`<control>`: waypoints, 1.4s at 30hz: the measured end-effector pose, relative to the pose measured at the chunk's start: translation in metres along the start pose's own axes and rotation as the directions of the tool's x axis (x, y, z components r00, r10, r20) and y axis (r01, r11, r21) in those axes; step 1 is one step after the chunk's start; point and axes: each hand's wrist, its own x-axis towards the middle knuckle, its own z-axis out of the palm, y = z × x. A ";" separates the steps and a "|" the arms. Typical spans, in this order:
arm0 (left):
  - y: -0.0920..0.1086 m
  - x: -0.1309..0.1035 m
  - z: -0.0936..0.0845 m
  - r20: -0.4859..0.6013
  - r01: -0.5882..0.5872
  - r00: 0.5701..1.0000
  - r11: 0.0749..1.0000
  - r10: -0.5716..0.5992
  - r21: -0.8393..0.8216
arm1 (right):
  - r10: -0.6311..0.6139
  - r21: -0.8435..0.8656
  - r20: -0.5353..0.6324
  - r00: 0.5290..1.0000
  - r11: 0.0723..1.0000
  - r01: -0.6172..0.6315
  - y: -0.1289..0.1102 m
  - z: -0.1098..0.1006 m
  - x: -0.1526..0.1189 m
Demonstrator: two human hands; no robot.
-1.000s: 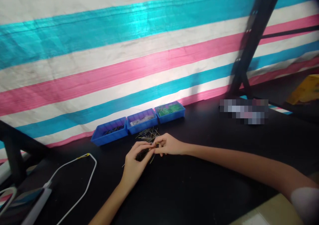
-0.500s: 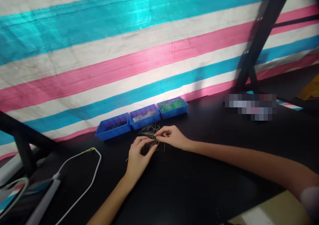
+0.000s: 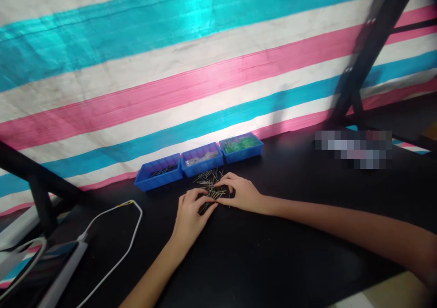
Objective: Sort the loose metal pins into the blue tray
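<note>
A loose pile of thin, stick-like pieces (image 3: 210, 180), dark with some yellowish and silvery, lies on the black table in front of the blue bins. From the near left side, my left hand (image 3: 191, 210) curves around the pile, its thumb and fingers apart. My right hand (image 3: 243, 193) reaches in from the right, with thumb and forefinger spread at the pile's edge. The two thumbs nearly meet at the near side. Whether any single piece touches the fingertips is too small to tell.
Behind the pile stand three blue bins in a row: one with dark thin pieces (image 3: 159, 176), one with clear bits (image 3: 201, 164), one with green pieces (image 3: 241, 151). A white cable (image 3: 131, 239) and a dark-screened device (image 3: 59, 271) lie left. A striped sheet (image 3: 170, 85) hangs behind.
My right hand has come down toward me, and its thumb and forefinger have parted from a pinch. My left hand stays at the pile. The view has shifted slightly.
</note>
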 end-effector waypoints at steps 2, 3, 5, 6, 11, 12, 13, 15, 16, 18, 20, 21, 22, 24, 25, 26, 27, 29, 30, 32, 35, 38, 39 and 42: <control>-0.002 0.000 0.001 -0.001 -0.003 1.000 1.000 0.003 0.011 | 0.003 0.027 0.008 1.000 1.000 -0.003 0.001 -0.001 0.001; -0.002 0.000 0.001 0.002 -0.006 1.000 1.000 0.006 0.012 | 0.007 0.040 0.012 1.000 0.999 -0.007 0.001 -0.001 0.002; -0.004 0.000 0.003 0.001 -0.015 1.000 1.000 0.015 0.004 | 0.012 0.062 0.019 1.000 0.998 -0.013 0.001 -0.002 0.003; -0.004 0.000 0.004 -0.003 -0.021 1.000 1.000 0.021 -0.003 | 0.011 0.070 0.022 1.000 0.997 -0.013 0.001 -0.003 0.003; -0.006 0.000 0.007 -0.014 -0.056 0.998 0.998 0.056 -0.011 | 0.020 0.078 0.024 0.999 0.997 -0.022 0.000 -0.004 0.003; -0.007 0.000 0.007 -0.013 -0.064 0.998 0.998 0.064 -0.007 | 0.025 0.079 0.022 0.999 0.997 -0.027 0.000 -0.004 0.003; -0.007 0.000 0.007 -0.012 -0.074 0.997 0.997 0.074 -0.003 | 0.028 0.083 0.016 0.999 0.996 -0.029 0.001 -0.003 0.003; -0.007 -0.001 0.006 -0.003 -0.094 0.996 0.996 0.094 -0.005 | 0.020 0.105 -0.003 1.000 0.994 -0.020 0.002 -0.002 0.004; -0.007 -0.001 0.006 0.008 -0.101 0.995 0.995 0.101 -0.011 | 0.015 0.127 -0.015 1.000 0.992 -0.013 0.003 -0.001 0.005; -0.007 -0.001 0.005 0.032 -0.107 0.994 0.994 0.108 -0.027 | 0.013 0.186 -0.034 0.999 0.982 -0.006 0.005 0.000 0.006; -0.006 -0.001 0.004 0.049 -0.109 0.993 0.993 0.111 -0.042 | 0.023 0.249 -0.035 0.999 0.968 -0.014 0.005 0.000 0.006; -0.006 -0.001 0.004 0.048 -0.110 0.993 0.993 0.112 -0.046 | 0.034 0.278 -0.032 0.999 0.960 -0.023 0.005 -0.001 0.007; -0.005 -0.001 0.003 0.043 -0.108 0.993 0.993 0.110 -0.048 | 0.046 0.303 -0.029 0.999 0.952 -0.035 0.005 -0.001 0.007; -0.005 0.000 0.003 0.015 -0.090 0.996 0.995 0.091 -0.046 | 0.071 0.341 -0.030 0.997 0.938 -0.056 0.004 -0.003 0.008; -0.004 0.000 0.003 -0.007 -0.070 0.998 0.997 0.070 -0.043 | 0.079 0.355 -0.037 0.996 0.933 -0.060 0.003 -0.003 0.008; -0.004 0.000 0.003 -0.032 -0.044 0.999 0.998 0.042 -0.040 | 0.081 0.366 -0.046 0.996 0.929 -0.058 0.002 -0.004 0.008; -0.003 0.001 0.003 -0.061 -0.012 0.998 0.999 0.009 -0.039 | 0.076 0.374 -0.054 0.996 0.926 -0.050 0.001 -0.004 0.008; -0.002 0.002 0.003 -0.111 0.048 0.992 0.998 -0.053 -0.051 | 0.046 0.393 -0.059 0.997 0.919 -0.020 -0.003 -0.005 0.006; -0.002 0.002 0.003 -0.126 0.064 0.989 0.996 -0.072 -0.063 | 0.025 0.402 -0.050 0.998 0.916 -0.003 -0.004 -0.005 0.005; -0.001 0.002 0.002 -0.139 0.058 0.988 0.994 -0.071 -0.093 | -0.019 0.412 -0.020 1.000 0.911 0.025 -0.007 -0.006 0.004; -0.001 0.001 0.002 -0.143 0.004 0.990 0.992 -0.022 -0.127 | -0.061 0.427 0.027 0.998 0.903 0.043 -0.009 -0.007 0.003; -0.001 0.000 0.002 -0.152 -0.021 0.988 0.988 -0.002 -0.152 | -0.067 0.491 0.058 0.996 0.870 0.030 -0.006 -0.007 0.006; -0.001 -0.001 0.002 -0.157 -0.024 0.988 0.986 -0.002 -0.162 | -0.063 0.519 0.069 0.996 0.854 0.018 -0.005 -0.006 0.007; 0.001 -0.001 0.001 -0.186 -0.019 0.982 0.981 -0.017 -0.193 | -0.034 0.568 0.088 0.996 0.822 -0.022 -0.002 -0.005 0.009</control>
